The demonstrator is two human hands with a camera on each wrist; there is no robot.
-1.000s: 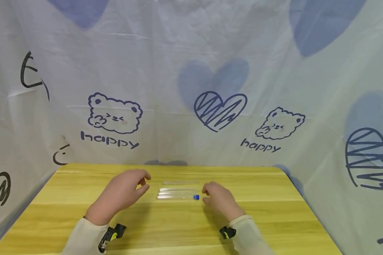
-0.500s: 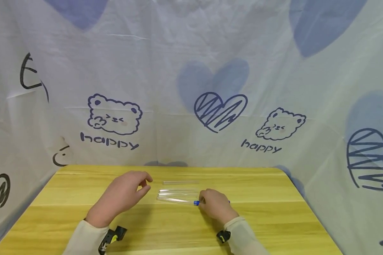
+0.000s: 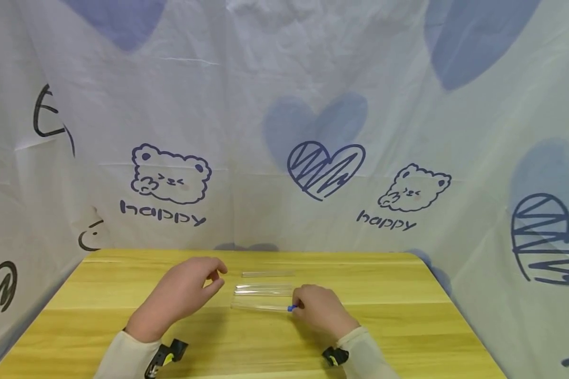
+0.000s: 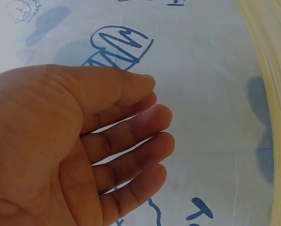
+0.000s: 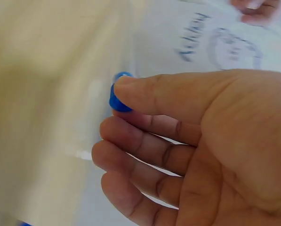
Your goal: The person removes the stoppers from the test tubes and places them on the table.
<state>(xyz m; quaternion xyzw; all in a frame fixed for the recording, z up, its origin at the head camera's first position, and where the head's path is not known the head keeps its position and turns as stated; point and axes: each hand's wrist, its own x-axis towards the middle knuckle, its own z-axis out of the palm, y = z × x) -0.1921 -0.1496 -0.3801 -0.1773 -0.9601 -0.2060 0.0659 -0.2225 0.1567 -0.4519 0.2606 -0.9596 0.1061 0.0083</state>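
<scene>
My right hand point(image 3: 323, 310) pinches the blue cap point(image 5: 119, 98) of a clear, slim test tube point(image 3: 261, 307) between thumb and index finger. Its other fingers are loosely bent. The tube points left, low over or on the table; contact is hard to tell. Just behind it several clear tubes point(image 3: 264, 290) lie side by side, and one more clear tube point(image 3: 267, 273) lies apart farther back. Left of the tubes hovers my left hand point(image 3: 185, 292), fingers relaxed and slightly bent, holding nothing. In the left wrist view its palm and fingers point(image 4: 131, 141) show with nothing between them.
A yellow wood-grain table point(image 3: 246, 342) carries the tubes. Behind and beside it hangs a white cloth point(image 3: 246, 210) with hearts and bears. A small blue thing point(image 5: 25, 224) shows at the lower left corner of the right wrist view.
My right hand has moved in to the blue cap, taken hold of it and drawn that tube toward me, away from the others. My left hand stays nearly still.
</scene>
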